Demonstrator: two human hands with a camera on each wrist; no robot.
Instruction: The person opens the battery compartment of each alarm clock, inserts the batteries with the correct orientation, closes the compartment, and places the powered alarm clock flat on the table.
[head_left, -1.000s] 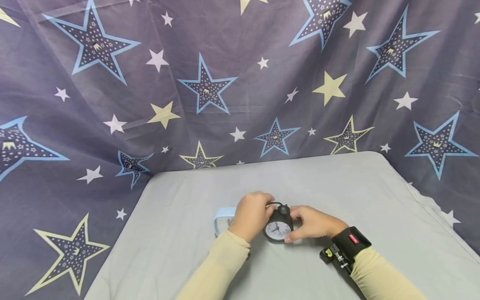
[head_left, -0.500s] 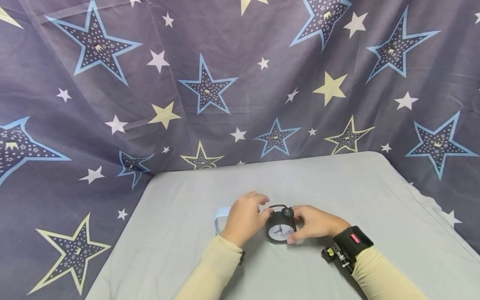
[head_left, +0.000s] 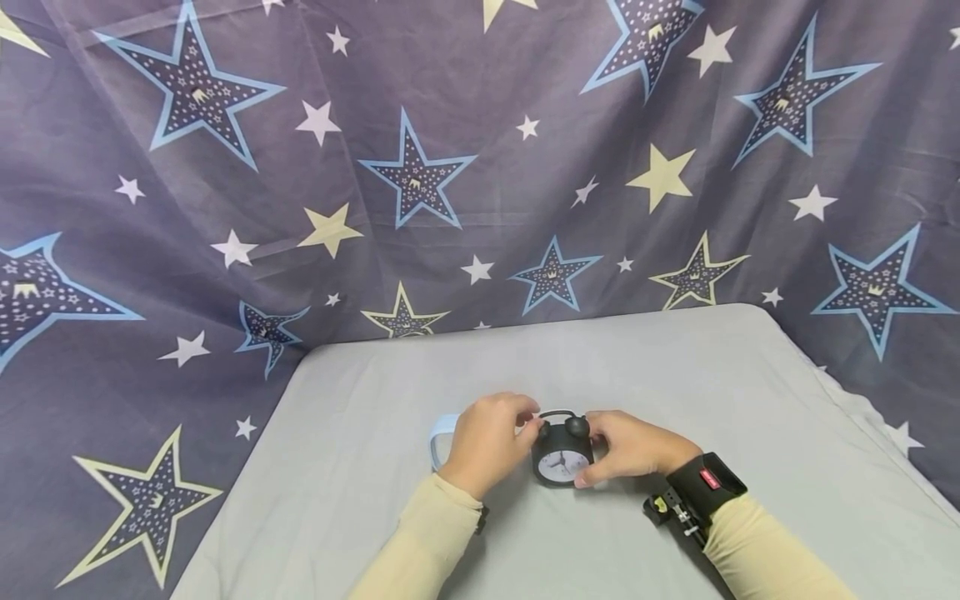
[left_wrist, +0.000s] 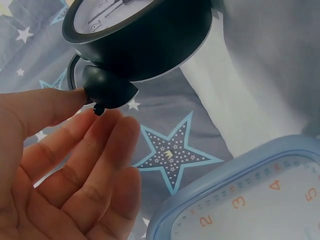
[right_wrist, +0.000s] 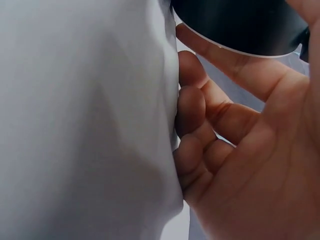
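Note:
A black twin-bell alarm clock with a white dial stands on the pale grey cloth, facing the person. My right hand holds its right side, thumb at the front rim; the right wrist view shows the index finger beneath its black case and the other fingers against the cloth. On the other side, my left hand touches the left bell with its thumb, the other fingers loosely bent behind the bell. Partly hidden behind that hand is a light-blue clock with orange numerals.
A grey cloth-covered surface surrounds the clocks. Purple-grey star-patterned fabric hangs at the back and both sides. The right wrist carries a black strap with a mount below it.
My left hand has loosened its grip on the top of the alarm clock and moved slightly left; its fingers then drew back toward the bell. The clock shifted slightly right and now stands straighter.

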